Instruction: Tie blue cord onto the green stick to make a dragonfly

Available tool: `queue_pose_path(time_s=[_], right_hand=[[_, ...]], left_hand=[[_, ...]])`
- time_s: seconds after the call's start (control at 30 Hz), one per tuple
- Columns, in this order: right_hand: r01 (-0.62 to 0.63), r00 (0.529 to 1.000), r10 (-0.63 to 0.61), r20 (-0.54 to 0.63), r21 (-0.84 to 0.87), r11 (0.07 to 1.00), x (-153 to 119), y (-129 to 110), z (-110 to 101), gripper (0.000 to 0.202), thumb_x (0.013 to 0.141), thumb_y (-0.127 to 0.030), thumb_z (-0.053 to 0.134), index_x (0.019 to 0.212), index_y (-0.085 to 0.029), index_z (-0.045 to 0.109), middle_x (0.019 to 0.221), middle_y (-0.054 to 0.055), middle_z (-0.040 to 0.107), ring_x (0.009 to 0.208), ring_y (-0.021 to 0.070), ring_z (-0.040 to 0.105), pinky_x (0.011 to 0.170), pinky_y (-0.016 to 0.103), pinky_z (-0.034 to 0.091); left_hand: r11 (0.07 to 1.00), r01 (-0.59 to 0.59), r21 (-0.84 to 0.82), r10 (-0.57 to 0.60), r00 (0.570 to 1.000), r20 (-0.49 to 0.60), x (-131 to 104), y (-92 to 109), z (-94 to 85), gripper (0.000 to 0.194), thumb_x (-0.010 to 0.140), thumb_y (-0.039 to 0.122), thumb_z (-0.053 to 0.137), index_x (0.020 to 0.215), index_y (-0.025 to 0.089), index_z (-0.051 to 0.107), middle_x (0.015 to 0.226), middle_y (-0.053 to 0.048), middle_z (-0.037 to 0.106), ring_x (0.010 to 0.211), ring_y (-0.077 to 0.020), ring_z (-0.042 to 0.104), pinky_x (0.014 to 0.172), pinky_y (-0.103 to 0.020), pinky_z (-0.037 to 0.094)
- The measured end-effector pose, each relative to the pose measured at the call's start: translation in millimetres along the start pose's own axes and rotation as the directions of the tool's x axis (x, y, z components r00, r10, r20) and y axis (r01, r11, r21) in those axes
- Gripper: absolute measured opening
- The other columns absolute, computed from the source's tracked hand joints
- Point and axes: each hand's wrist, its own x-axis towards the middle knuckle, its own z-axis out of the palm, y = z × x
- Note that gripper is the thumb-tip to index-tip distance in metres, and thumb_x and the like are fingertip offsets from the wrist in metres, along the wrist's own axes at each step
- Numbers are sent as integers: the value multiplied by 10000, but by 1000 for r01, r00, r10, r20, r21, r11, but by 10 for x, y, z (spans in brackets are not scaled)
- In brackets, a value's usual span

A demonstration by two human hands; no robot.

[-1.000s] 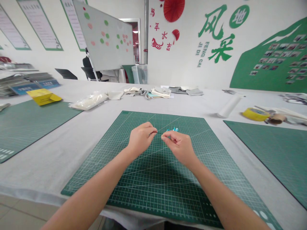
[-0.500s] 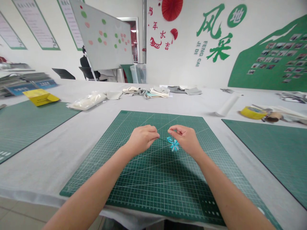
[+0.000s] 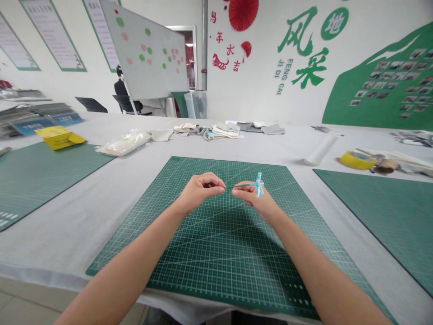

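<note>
A small blue and white craft flower on a thin green stem is held above the green cutting mat. My left hand pinches the stem between thumb and forefinger, its end showing faintly behind the fingers. Close by on the right, my right hand has thumb and fingertips together at the stem, with the flower head over the back of that hand. A short piece of stem shows between the two pinches. What the curled fingers cover is hidden.
Another cutting mat lies on each side. Behind are a plastic bag, a yellow packet and folded cloths. Yellow tape and a white roll are to the right. Someone in dark clothes sits by the whiteboard.
The flower has swung from hanging below my right hand to standing up and right, stem nearly level. My right fingertips have come down onto the stem, close to the left ones.
</note>
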Motion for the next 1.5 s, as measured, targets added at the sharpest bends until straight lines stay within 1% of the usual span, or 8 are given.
queue_pose_path(time_s=[0.27,0.37,0.6,0.87,1.03,1.17,1.27,1.5], right_hand=[[112,993,-115,2,-241,964,-71,-73,159,233,767,-393,613,755,-169,675,478,-67,351,466,79,282,467,230,235],[165,984,-178,-7,-348,923,-128,-152,207,206,795,-360,584,769,-179,679,480,-61,376,471,86,318,486,233,270],[247,957,-288,-11,-486,838,-189,-218,253,181,827,-302,549,791,-193,688,490,-49,428,476,97,374,506,233,309],[263,928,-365,-71,-567,780,-221,-237,267,201,855,-307,524,804,-192,681,479,-50,424,463,98,387,520,237,313],[272,902,-421,-93,-636,723,-231,-281,207,226,870,-309,494,800,-203,680,526,-28,512,483,105,416,533,243,318],[258,900,-420,-117,-632,730,-186,-251,126,223,865,-324,505,802,-203,682,528,-25,524,479,106,414,523,245,312],[238,908,-398,-131,-621,747,-145,-213,73,219,855,-336,524,800,-198,685,504,-34,491,473,104,399,516,245,304],[199,951,-291,-100,-523,829,-77,-172,-48,229,817,-376,562,795,-184,685,486,-51,393,480,98,342,493,244,267]], left_hand=[[995,103,-21,-105,970,-220,38,-130,11,143,707,288,699,773,163,679,758,-20,641,699,-124,555,655,-269,452],[987,84,138,-44,961,-273,46,-161,2,106,715,268,687,757,170,688,752,-17,650,715,-132,569,672,-276,450],[880,32,474,105,960,-260,23,-181,21,54,764,218,634,760,193,681,740,1,637,697,-128,570,647,-265,430],[625,-97,774,264,960,-93,-47,-147,74,165,868,209,515,853,214,679,872,-15,646,836,-148,579,725,-272,428],[483,-243,841,307,947,98,-52,-150,63,240,913,249,446,869,215,680,865,-32,652,842,-161,578,748,-286,423],[415,-325,850,282,934,219,-51,-136,50,255,914,228,430,858,217,678,835,-32,643,820,-165,569,720,-284,412],[440,-364,821,254,927,275,-53,-113,55,239,899,197,444,868,219,680,833,-31,643,818,-166,569,717,-280,412],[661,-358,660,204,932,301,-76,-15,71,200,879,199,493,852,223,690,859,-14,652,854,-152,588,740,-259,430]])
